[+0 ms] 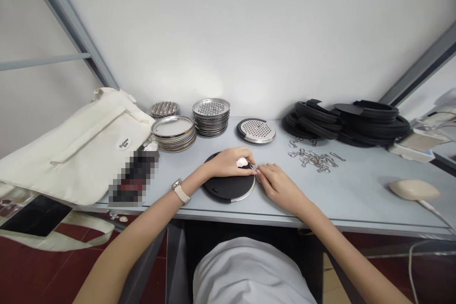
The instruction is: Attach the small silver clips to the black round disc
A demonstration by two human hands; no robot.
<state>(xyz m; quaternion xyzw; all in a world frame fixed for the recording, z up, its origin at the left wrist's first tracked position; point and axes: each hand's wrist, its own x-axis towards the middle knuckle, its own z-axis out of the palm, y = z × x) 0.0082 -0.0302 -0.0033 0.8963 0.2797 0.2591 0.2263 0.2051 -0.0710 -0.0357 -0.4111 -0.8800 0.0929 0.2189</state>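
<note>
A round black holder [226,187] with a shiny metal rim showing on its right side lies flat near the table's front edge. Over its top reaches my left hand [230,162], wrist strapped with a pale watch, fingertips closed on a small metal clip [252,166] at the disc's right edge. Under those fingers a crumpled white piece [242,162] shows; whether it is held, I cannot tell. My right hand [274,181] pinches the same clip from the right, its fingers curled. Fingertips hide part of the clip, so its link to the disc is unclear.
Stacks of metal discs [173,135] and grater discs [211,118] stand at back left. Behind my hands lies a grater in its black holder [257,130]. Loose metal clips [315,159], black holders [311,121], a mouse [414,189] are right; a white bag [81,147] is left.
</note>
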